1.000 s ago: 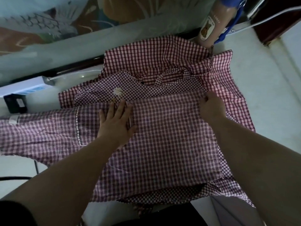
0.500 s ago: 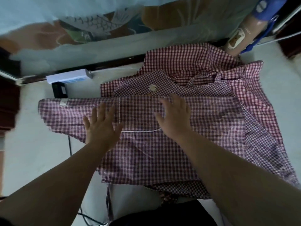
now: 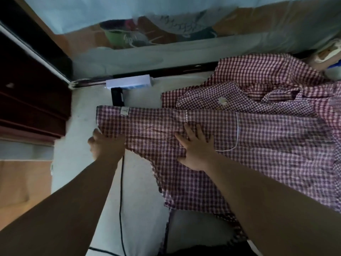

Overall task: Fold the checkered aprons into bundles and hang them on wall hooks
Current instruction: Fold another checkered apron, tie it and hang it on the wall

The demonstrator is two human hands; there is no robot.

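Apron count first: two checkered ones I can tell apart. The top apron [image 3: 258,145] is spread flat across the middle and right of the frame. The second apron [image 3: 199,97] pokes out above it and has one little daisy [image 3: 222,101] on it. There's more check cloth [image 3: 258,74] bunched at the upper right, and I honestly can't tell if that's a third. All of it lies on the white bench [image 3: 83,111].

Two hands in shot. My right hand [image 3: 197,146] is flat on the top apron near centre, fingers [image 3: 186,128] spread wide and pressing the cloth down, holding nothing. My left hand [image 3: 106,145] is at that apron's left edge, just left of centre. Its fingers are curled in tight against the cloth, but the back of the hand hides whether they've actually pinched it.

Other bits: one white box [image 3: 129,83] and one black block [image 3: 117,97] near the top middle. One black cable [image 3: 120,191] runs down under my left arm.
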